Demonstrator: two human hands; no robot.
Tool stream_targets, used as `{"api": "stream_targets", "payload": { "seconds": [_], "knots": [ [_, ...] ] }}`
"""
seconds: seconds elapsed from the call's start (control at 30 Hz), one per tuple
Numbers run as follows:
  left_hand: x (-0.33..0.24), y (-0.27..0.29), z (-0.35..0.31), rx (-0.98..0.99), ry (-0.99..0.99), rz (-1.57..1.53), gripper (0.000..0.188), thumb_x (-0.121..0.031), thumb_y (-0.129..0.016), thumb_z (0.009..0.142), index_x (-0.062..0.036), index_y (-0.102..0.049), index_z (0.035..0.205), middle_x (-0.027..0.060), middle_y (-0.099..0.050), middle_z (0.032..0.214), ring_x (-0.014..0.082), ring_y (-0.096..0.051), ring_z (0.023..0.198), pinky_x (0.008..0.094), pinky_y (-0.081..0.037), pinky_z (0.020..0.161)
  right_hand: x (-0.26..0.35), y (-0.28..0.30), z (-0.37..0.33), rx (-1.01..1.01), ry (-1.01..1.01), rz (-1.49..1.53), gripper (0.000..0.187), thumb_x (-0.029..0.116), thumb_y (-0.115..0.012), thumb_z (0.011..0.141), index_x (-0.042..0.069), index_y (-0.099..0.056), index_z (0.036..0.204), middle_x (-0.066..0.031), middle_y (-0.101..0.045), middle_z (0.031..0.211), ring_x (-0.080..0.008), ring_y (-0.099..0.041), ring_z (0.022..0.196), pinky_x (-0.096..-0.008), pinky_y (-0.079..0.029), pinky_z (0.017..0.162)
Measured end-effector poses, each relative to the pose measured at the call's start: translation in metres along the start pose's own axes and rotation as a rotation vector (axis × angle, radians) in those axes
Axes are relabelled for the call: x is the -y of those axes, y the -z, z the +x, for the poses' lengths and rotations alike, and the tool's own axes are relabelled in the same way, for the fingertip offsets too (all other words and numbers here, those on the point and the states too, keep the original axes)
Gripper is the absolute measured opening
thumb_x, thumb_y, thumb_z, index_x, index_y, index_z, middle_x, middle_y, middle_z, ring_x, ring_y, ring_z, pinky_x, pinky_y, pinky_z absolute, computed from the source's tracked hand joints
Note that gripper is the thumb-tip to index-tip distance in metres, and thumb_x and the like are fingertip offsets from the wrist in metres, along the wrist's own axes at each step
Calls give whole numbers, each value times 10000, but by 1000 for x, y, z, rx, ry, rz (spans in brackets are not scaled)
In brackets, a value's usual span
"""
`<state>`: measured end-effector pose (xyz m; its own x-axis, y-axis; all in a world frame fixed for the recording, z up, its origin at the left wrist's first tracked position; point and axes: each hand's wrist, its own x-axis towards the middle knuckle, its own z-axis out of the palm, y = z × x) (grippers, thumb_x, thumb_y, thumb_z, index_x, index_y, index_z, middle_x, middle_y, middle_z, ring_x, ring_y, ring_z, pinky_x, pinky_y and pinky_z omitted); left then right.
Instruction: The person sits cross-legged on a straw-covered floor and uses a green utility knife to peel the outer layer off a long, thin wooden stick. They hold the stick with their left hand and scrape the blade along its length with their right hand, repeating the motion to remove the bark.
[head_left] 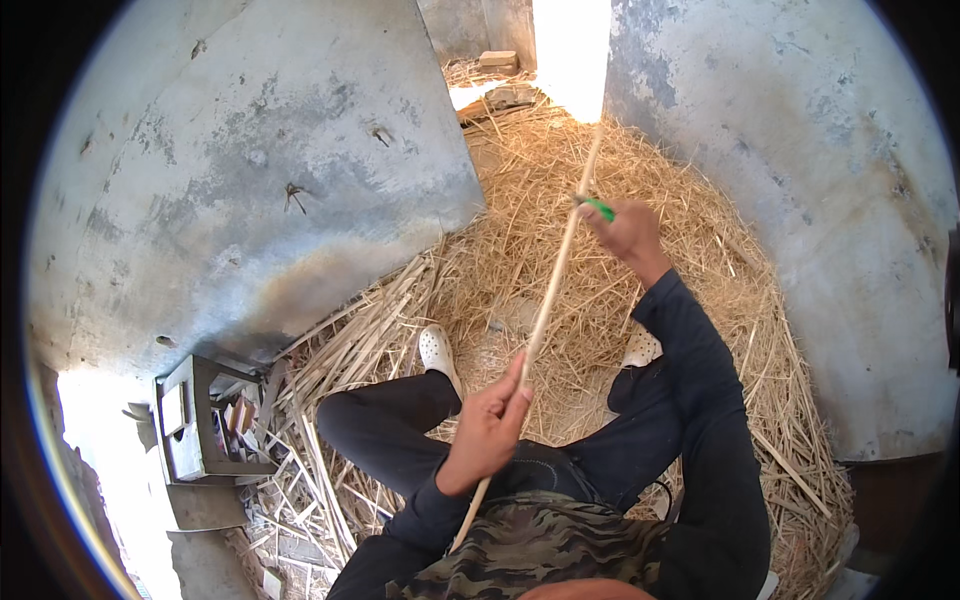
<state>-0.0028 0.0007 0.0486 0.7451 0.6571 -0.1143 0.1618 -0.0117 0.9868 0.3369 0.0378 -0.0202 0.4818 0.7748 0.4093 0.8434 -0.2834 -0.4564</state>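
A long, thin, pale stick runs slantwise from my lap up toward the bright doorway. My left hand is wrapped round its lower part, just above my lap, with the thumb along the stick. Farther up, my right hand is closed on a small green-handled tool. The tool's dark tip meets the stick near its far end. Whether that tip is a knife blade or a peeler is too small to tell.
Straw-like shavings cover the floor around my white clogs. Split strips lie heaped at the left, beside a small open-fronted cabinet. Worn plaster walls stand on both sides. A brick lies near the doorway.
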Motion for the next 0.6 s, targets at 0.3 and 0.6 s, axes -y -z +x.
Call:
{"api": "stream_targets", "payload": {
  "seconds": [0.3, 0.6],
  "knots": [
    [20, 13, 5, -21, 128, -380, 464, -64, -505, 970, -15, -396, 1418, -73, -373, 590, 14, -325, 457, 219, -299, 449, 57, -13, -54, 80, 338, 174, 745, 827, -409, 780, 150, -620, 551, 14, -422, 401, -142, -396, 345, -322, -310, 352],
    [25, 11, -23, 90, 200, -424, 485, -63, -503, 978, -62, -369, 1444, -65, -400, 562, 18, -342, 441, 196, -324, 431, -25, -6, 9, -44, 99, -79, 748, 796, -394, 816, 126, -617, 567, 22, -423, 440, -140, -409, 379, -308, -301, 369]
  ]
}}
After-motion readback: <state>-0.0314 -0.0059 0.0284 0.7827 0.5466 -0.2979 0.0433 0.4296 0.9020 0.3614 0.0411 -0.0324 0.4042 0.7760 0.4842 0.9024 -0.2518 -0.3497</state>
